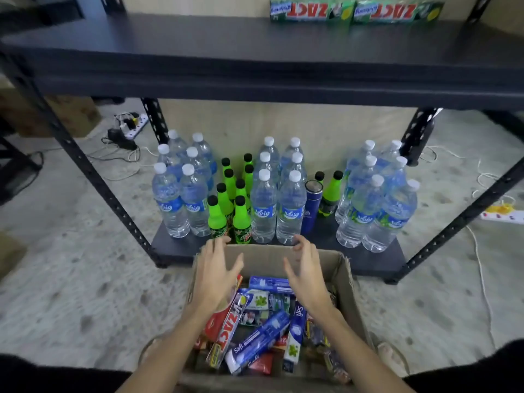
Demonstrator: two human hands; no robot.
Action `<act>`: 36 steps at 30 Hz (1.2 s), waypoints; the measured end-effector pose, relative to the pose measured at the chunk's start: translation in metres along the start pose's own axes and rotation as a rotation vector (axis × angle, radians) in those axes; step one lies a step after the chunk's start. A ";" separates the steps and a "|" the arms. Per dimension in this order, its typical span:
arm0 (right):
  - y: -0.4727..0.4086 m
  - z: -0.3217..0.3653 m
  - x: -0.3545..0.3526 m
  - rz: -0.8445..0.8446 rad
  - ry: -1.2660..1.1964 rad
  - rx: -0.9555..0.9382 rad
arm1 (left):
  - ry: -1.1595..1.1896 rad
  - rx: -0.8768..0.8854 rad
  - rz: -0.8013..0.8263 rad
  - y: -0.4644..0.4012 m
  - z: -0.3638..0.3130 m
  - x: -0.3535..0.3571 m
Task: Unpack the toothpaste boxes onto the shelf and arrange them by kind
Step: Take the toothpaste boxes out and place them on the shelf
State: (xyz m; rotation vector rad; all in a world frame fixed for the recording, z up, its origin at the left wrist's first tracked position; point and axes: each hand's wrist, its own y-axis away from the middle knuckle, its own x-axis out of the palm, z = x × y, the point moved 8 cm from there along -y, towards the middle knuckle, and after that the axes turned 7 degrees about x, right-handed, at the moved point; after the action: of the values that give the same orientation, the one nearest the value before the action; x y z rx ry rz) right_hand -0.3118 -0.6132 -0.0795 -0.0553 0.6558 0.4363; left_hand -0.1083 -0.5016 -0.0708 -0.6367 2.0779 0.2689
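Toothpaste boxes (pixel 255 333) lie jumbled in the open cardboard carton (pixel 344 268) at 6 o'clock in the head view: blue Safi ones, a silver Zact one, red ones and a few with green leaf prints, overlapping so thickly that an exact count cannot be made. Two green Zact boxes (pixel 355 11) already lie end to end on the upper shelf (pixel 198 52) at 12 o'clock, toward its back edge.

Both hands hover over the far half of the carton, holding nothing. The left hand (pixel 217 275) has its fingers spread and relaxed; the right hand (pixel 304 272) has its fingers loosely bent, palm turned inward. Neither touches a box as far as can be seen.

Judging from this, the step in hand is reaching in for the next pick, with the unpacking barely begun. The next move calls for choosing a box, probably the silver Zact one at 7 o'clock of the pile to sit near its green kin, lifting it clear of those leaning on it, and carrying it up to 12 o'clock.

On the lower shelf (pixel 377 259) beyond the carton stand eighteen clear water bottles (pixel 263 211), ten green soda bottles (pixel 217 219) and one blue flask (pixel 311 207).
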 end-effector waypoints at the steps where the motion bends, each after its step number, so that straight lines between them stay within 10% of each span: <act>1: 0.018 -0.018 0.009 0.026 0.076 0.026 | -0.048 -0.024 0.047 0.020 0.015 0.011; 6: 0.049 -0.106 0.066 0.253 0.274 0.206 | -0.102 -0.183 0.268 0.066 0.078 0.073; 16: 0.025 -0.102 0.109 0.639 0.657 -0.133 | -0.289 -0.160 0.216 0.043 0.085 0.088; 30: 0.015 -0.095 0.109 0.531 0.830 -0.512 | 0.101 -0.349 0.153 0.049 0.104 0.088; 36: -0.001 -0.078 0.055 0.508 0.664 -0.354 | 0.159 -0.193 0.150 0.037 0.081 0.061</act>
State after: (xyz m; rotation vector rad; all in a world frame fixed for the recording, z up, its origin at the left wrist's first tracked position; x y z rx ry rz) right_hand -0.3174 -0.6078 -0.1750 -0.3872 1.2467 1.0445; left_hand -0.0969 -0.4571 -0.1688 -0.6349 2.2749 0.5242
